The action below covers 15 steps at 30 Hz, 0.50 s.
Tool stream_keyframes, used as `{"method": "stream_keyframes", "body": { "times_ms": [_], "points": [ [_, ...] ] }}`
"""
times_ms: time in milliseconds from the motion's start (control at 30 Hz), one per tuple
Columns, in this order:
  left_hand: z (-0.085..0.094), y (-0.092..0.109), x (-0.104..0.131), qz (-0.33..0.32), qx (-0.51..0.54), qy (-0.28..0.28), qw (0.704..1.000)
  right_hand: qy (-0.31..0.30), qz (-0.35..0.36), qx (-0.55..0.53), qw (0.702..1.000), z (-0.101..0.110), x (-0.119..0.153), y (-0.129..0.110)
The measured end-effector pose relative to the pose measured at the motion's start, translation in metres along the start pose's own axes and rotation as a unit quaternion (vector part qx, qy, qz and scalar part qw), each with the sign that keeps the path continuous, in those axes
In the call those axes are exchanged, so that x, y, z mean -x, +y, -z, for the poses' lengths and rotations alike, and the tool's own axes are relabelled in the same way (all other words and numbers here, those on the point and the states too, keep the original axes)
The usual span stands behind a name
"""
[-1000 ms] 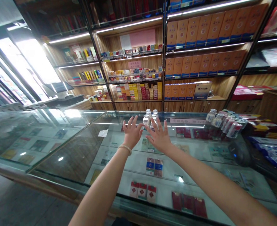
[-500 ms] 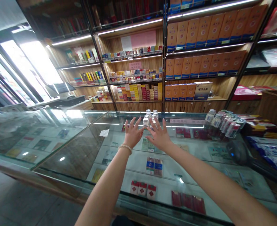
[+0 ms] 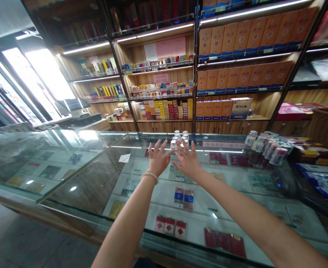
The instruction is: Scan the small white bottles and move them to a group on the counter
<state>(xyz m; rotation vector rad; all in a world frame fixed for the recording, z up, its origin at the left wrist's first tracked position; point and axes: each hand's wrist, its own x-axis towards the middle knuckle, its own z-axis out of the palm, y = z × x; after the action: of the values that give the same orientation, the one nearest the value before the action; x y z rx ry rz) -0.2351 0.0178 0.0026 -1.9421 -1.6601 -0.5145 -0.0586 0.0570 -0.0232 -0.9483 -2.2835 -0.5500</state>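
My left hand (image 3: 158, 160), with a beaded bracelet (image 3: 150, 177) at its wrist, is open with the fingers spread. My right hand (image 3: 188, 160) is open too, its fingers fanned out just beside the left. Right behind the fingertips stands a small group of clear little bottles (image 3: 177, 134) with pale caps, upright on the glass counter (image 3: 141, 158). The fingers partly cover the front bottles. Whether any fingertip touches them I cannot tell. Neither hand holds anything.
More small bottles (image 3: 278, 155) stand and lie in a cluster at the right, near a dark handheld scanner (image 3: 285, 182). Cigarette packs (image 3: 169, 226) show under the glass. A white paper slip (image 3: 124, 158) lies left. Shelves with orange boxes (image 3: 228, 80) rise behind.
The whole view has shifted very slightly. Both hands keep nearly the same spread pose in front of the bottles, and the bottles stay where they were on the counter.
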Motion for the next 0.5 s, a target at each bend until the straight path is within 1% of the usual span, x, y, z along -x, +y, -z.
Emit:
{"method": "stream_keyframes", "body": {
  "times_ms": [133,267,333,433,500],
  "points": [
    [0.002,0.001,-0.002,0.018,-0.006,0.018,1.000,-0.002,0.012,-0.014,1.000,0.014,0.004,0.001],
    [0.005,0.003,-0.005,0.064,0.001,0.055,0.996,-0.003,0.016,-0.009,1.000,0.043,0.015,0.015],
    [0.007,0.004,-0.008,0.070,0.008,0.066,0.995,-0.005,0.004,0.000,1.000,0.060,0.021,0.027],
    [0.010,0.008,-0.014,0.049,0.011,0.052,0.997,-0.005,-0.013,0.014,1.000,0.082,0.031,0.047],
    [0.014,0.013,-0.019,0.029,0.017,0.044,0.998,-0.003,-0.020,0.022,1.000,0.091,0.036,0.058]
  ]
}}
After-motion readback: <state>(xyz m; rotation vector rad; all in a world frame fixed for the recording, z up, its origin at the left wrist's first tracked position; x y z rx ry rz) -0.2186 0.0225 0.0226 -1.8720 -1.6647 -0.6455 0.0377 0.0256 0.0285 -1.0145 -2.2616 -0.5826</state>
